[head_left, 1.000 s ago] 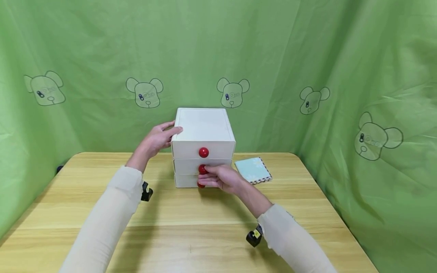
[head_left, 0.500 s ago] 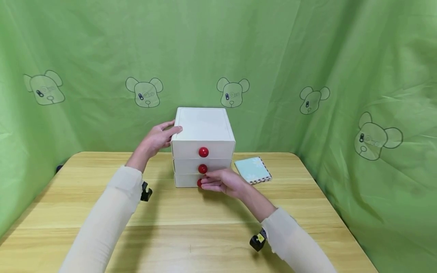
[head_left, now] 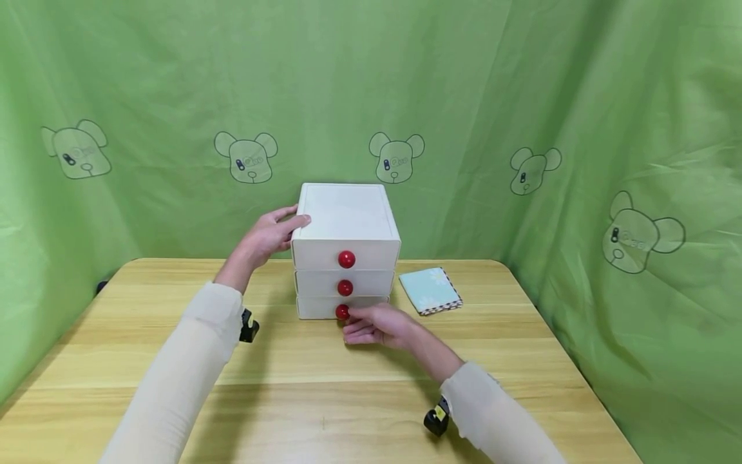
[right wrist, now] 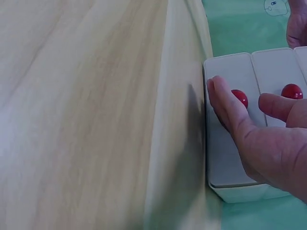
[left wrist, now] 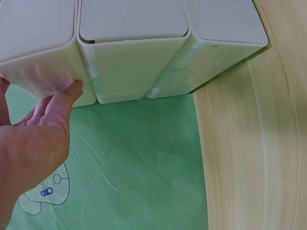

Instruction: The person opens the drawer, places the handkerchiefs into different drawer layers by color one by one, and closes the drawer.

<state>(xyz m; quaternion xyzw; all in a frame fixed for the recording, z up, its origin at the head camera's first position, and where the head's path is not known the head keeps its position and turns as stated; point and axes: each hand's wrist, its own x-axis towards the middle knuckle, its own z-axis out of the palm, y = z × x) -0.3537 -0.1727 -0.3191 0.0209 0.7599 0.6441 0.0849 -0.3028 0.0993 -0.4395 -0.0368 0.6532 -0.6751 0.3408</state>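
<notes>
A white three-drawer cabinet point(head_left: 348, 212) stands at the back middle of the table, its drawer fronts flush. Each front has a round red knob. My left hand point(head_left: 269, 235) braces the cabinet's upper left side, thumb over the top edge; in the left wrist view its fingers point(left wrist: 60, 108) press against the side wall. My right hand point(head_left: 385, 325) is at the bottom drawer's knob point(head_left: 342, 312). In the right wrist view that red knob point(right wrist: 240, 97) lies between straight fingers point(right wrist: 223, 98) and the thumb, which stands apart from it.
A folded light-blue cloth point(head_left: 430, 290) with white flowers and a checked edge lies right of the cabinet. The wooden table point(head_left: 290, 412) meets a green curtain point(head_left: 174, 77) printed with bear heads at the back and sides. Each sleeve cuff carries a small black camera.
My right hand has moved down from the middle knob to the bottom knob, with its fingers lower than before. The left hand and the cabinet have stayed in place.
</notes>
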